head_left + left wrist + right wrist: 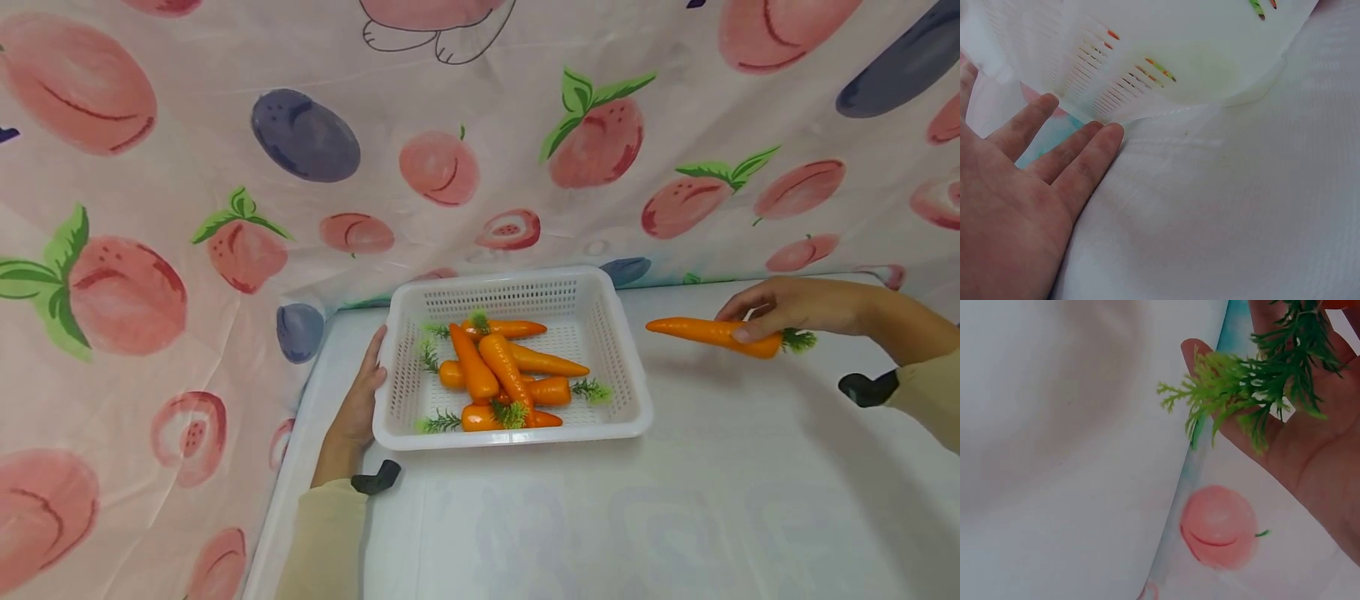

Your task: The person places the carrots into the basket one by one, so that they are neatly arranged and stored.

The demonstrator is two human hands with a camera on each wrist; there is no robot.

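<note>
My right hand (780, 307) pinches an orange carrot (712, 331) between thumb and fingers, right of the basket and over the white table. The carrot's tip points left toward the basket, and its leafy green top (1241, 387) hangs by the palm in the right wrist view. A white perforated basket (513, 443) holds several more carrots (472, 367), piled crosswise with green tops. At the basket's left side is my left hand (363, 400), its fingers straight. In the left wrist view the fingertips (1110, 132) touch the basket's lower edge.
A white table (675, 517) lies under the basket and both arms. Behind it and along the left hangs a pink cloth (390, 92) printed with fruit. A black wrist strap (868, 388) shows at the right sleeve, another (377, 477) at the left.
</note>
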